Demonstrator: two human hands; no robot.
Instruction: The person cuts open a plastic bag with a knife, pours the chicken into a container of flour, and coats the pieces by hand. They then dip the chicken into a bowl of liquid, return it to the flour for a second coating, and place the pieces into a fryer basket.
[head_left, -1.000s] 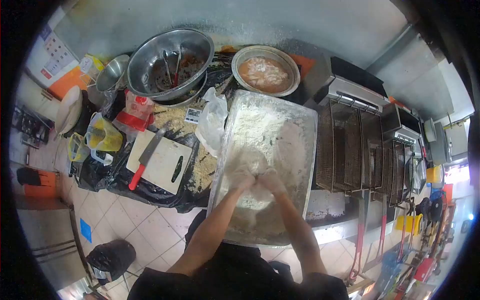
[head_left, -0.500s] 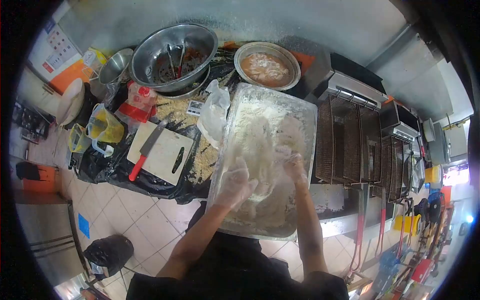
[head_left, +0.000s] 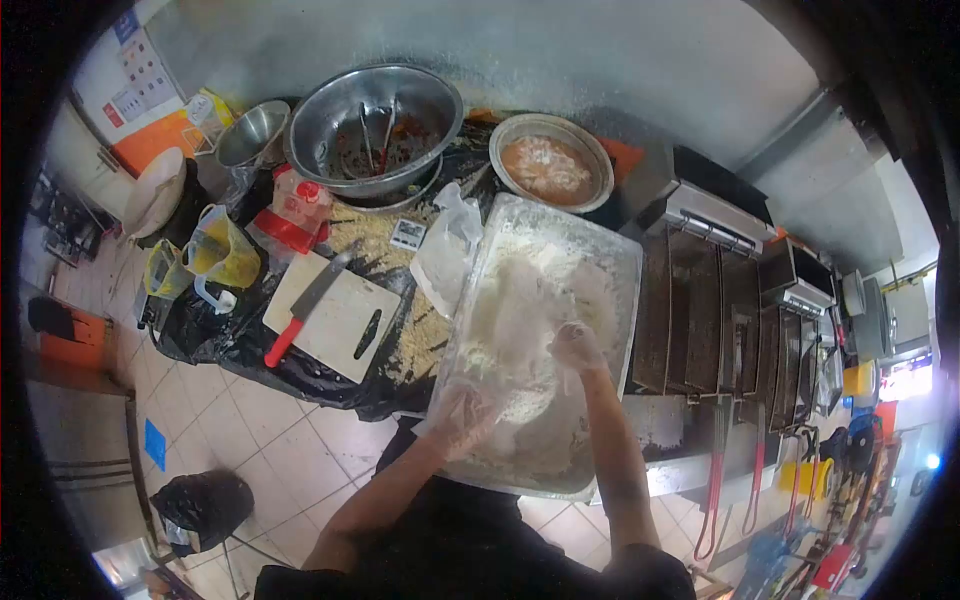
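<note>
A large metal tray [head_left: 634, 262] of white flour lies in front of me, with long flour-covered mounds [head_left: 522, 285] in it whose contents I cannot make out. My left hand [head_left: 465, 415], coated in flour, is over the tray's near left side, its fingers stretched out and slightly blurred. Farther right, my right hand [head_left: 578, 347] is at the flour near the mounds, its fingers curled closed. Whatever lies inside those fingers is hidden. Behind the tray stands a round bowl [head_left: 500, 180] of orange-brown liquid with a pale floury patch on it.
Left of the tray are a crumpled white bag [head_left: 440, 265], a small digital scale [head_left: 407, 234] and a cutting board [head_left: 345, 330] with a red-handled knife [head_left: 312, 305]. A big steel bowl [head_left: 300, 150] holds tongs [head_left: 375, 140]. Wire fryer baskets [head_left: 690, 310] stand on the right.
My left hand has moved nearer to me along the tray's left side. My right hand has shifted slightly left and nearer, its fingers more curled. The whole view has shifted a little.
</note>
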